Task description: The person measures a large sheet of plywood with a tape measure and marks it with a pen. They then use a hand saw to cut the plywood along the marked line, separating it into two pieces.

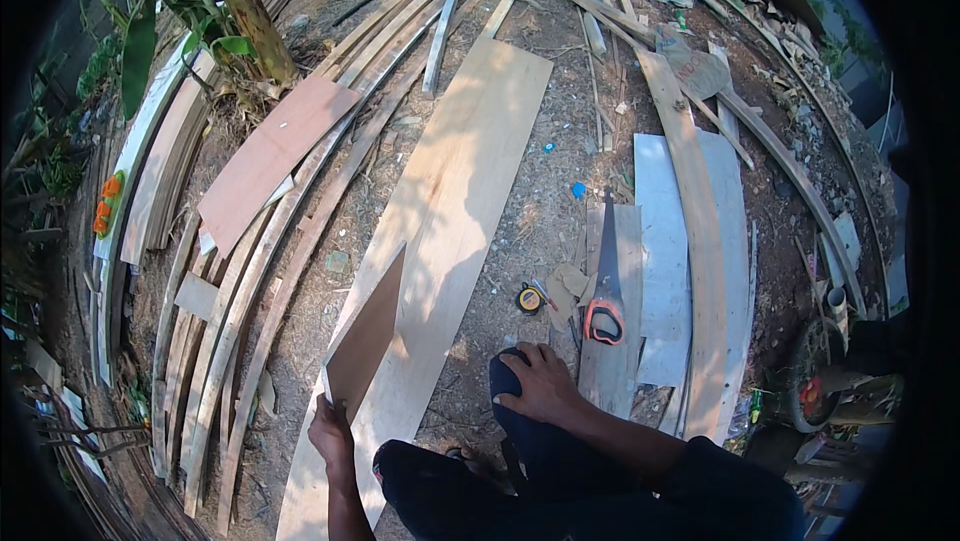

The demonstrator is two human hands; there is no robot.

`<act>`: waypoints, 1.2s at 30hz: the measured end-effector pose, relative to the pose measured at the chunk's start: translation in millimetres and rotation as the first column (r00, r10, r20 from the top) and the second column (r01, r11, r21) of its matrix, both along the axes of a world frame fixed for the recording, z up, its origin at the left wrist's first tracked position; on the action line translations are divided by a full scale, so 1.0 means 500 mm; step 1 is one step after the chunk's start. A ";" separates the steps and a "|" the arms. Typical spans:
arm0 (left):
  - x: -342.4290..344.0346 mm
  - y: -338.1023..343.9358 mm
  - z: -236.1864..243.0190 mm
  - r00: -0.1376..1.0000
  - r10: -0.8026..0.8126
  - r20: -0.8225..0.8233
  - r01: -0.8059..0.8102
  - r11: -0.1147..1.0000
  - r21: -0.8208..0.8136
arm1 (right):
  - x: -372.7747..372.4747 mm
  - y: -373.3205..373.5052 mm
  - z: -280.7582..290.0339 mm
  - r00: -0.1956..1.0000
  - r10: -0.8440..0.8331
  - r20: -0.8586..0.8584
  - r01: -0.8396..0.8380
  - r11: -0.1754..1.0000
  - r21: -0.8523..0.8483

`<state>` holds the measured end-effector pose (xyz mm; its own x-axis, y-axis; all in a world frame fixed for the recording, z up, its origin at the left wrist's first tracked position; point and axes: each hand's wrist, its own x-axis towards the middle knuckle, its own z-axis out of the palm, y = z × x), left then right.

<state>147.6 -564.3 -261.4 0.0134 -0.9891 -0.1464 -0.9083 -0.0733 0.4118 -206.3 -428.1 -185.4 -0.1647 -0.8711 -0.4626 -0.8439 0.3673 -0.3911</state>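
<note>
My left hand (331, 435) is closed on the lower end of a narrow plywood piece (368, 339), which stands tilted on edge over a long pale plywood board (480, 141) lying on the ground. The piece's darker face is turned toward the right. My right hand (540, 381) rests on my bent knee with its fingers spread over the dark trouser cloth, holding nothing. Just beyond that knee lie a yellow and black tape measure (529, 298) and a thin pen-like tool (545, 294). A handsaw (606, 281) with an orange and black handle lies on a greyish board (625, 361).
Long wooden strips (275, 241) and a reddish plywood sheet (280, 156) lie on the left, near a tree trunk (245, 6). White-grey panels (660, 231) and a long plank (690, 191) stretch along the right. Orange clamp-like objects (107, 204) sit at far left.
</note>
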 end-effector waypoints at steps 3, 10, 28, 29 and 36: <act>-0.029 0.006 0.023 0.982 -0.182 -0.058 0.179 0.983 -0.053 | 0.014 0.029 0.063 0.996 -0.057 0.061 0.050 0.992 0.114; 0.009 0.083 0.289 0.493 0.344 -0.799 -0.075 0.932 0.356 | 0.078 0.140 0.178 0.990 -0.100 0.098 0.078 0.976 0.203; -0.121 0.169 0.615 0.918 -0.017 -0.396 0.311 0.651 0.693 | 0.084 0.217 0.437 -0.290 -0.611 0.736 0.686 0.404 0.605; -0.147 0.149 0.620 0.899 0.007 -0.438 0.317 0.681 0.660 | 0.060 0.209 0.435 -0.299 -0.580 0.757 0.722 0.381 0.577; -0.374 -0.009 0.908 0.492 -0.110 -0.863 0.506 0.843 0.182 | -0.170 0.147 0.485 -0.340 -0.544 0.767 0.855 0.162 0.493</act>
